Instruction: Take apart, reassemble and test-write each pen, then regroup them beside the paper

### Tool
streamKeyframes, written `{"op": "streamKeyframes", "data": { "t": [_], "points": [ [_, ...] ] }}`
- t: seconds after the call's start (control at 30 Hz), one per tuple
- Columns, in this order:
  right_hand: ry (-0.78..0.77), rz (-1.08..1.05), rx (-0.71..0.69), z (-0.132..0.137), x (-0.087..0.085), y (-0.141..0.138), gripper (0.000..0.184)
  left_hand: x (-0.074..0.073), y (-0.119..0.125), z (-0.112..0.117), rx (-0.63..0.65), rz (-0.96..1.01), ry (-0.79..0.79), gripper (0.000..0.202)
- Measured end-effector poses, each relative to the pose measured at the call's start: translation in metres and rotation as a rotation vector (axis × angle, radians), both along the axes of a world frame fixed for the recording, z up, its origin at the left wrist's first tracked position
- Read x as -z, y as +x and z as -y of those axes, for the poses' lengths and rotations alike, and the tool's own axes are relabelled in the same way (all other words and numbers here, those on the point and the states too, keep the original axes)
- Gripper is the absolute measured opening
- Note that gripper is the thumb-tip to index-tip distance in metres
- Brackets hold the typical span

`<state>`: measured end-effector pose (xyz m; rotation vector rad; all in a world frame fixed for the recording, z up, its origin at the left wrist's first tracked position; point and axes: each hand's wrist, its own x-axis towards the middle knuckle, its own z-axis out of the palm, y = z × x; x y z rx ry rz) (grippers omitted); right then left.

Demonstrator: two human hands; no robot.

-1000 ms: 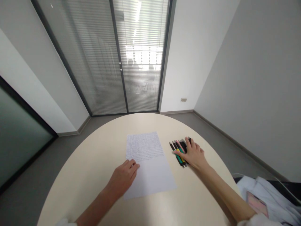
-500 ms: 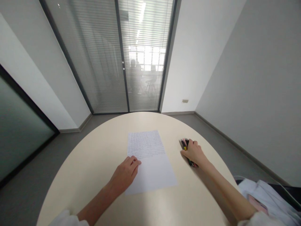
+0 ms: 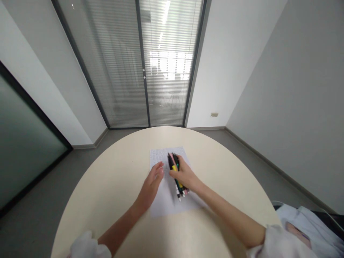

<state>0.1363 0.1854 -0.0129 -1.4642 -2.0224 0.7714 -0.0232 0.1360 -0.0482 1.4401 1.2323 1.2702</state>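
My right hand [image 3: 185, 175] is closed around a bundle of several pens [image 3: 176, 175], dark, pink, yellow and white, held over the paper. Beneath both hands lies a sheet of paper [image 3: 166, 204], its far part covered in handwriting and its near part blank. To the left of the bundle, my left hand [image 3: 152, 182] holds nothing; its fingers are raised and slightly bent, a small gap away from the pens. The pens and hands hide much of the written lines.
A round pale table [image 3: 113, 186] carries the paper. At lower right, beyond the table edge, a white cloth [image 3: 292, 216] lies with a pink phone [image 3: 297, 233] on it. A glass partition with blinds [image 3: 120, 71] and white walls stand behind.
My right hand has lifted the pens from the table's right side and carried them left over the paper. My left hand has come up off the sheet and turned toward them.
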Motion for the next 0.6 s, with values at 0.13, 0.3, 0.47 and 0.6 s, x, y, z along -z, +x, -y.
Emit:
{"op": "streamKeyframes", "data": {
  "t": [0.13, 0.3, 0.47, 0.6],
  "points": [
    [0.11, -0.099, -0.109, 0.02, 0.008, -0.081, 0.071, -0.012, -0.006, -0.003, -0.034, 0.411, -0.115, 0.049],
    [0.122, -0.05, -0.188, 0.015, 0.011, -0.116, 0.072, -0.018, -0.051, -0.002, -0.11, 0.265, -0.176, 0.055],
    [-0.054, 0.032, -0.465, 0.005, 0.019, -0.114, 0.1, -0.013, -0.103, -0.016, -0.299, -0.248, -0.242, 0.051],
    [0.142, -0.014, -0.503, 0.021, 0.03, -0.103, 0.079, -0.003, -0.129, -0.027, -0.532, -0.541, -0.336, 0.045]
  ]
}}
